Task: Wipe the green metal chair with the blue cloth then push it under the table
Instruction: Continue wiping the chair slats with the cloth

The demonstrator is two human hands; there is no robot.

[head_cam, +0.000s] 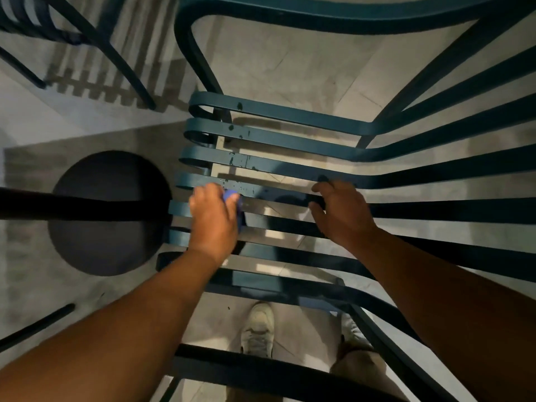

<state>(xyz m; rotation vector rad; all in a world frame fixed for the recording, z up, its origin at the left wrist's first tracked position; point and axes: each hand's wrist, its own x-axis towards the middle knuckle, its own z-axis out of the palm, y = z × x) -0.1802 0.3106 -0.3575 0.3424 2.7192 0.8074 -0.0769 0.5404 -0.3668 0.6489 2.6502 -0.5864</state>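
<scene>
I look straight down on the green metal chair [290, 140], whose seat is made of several flat slats running left to right. Water drops sit on the far slats. My left hand [213, 217] presses the blue cloth [233, 198] onto a middle slat near the seat's left edge; only a small fold of the cloth shows under my fingers. My right hand [342, 211] rests on the slats to the right, fingers curled over one slat, steadying the chair.
A round dark table base [107, 213] with a black bar [58, 203] across it lies on the floor at left. Another slatted chair [43, 27] stands at the upper left. My shoes [258, 329] are below the seat on the pale tiled floor.
</scene>
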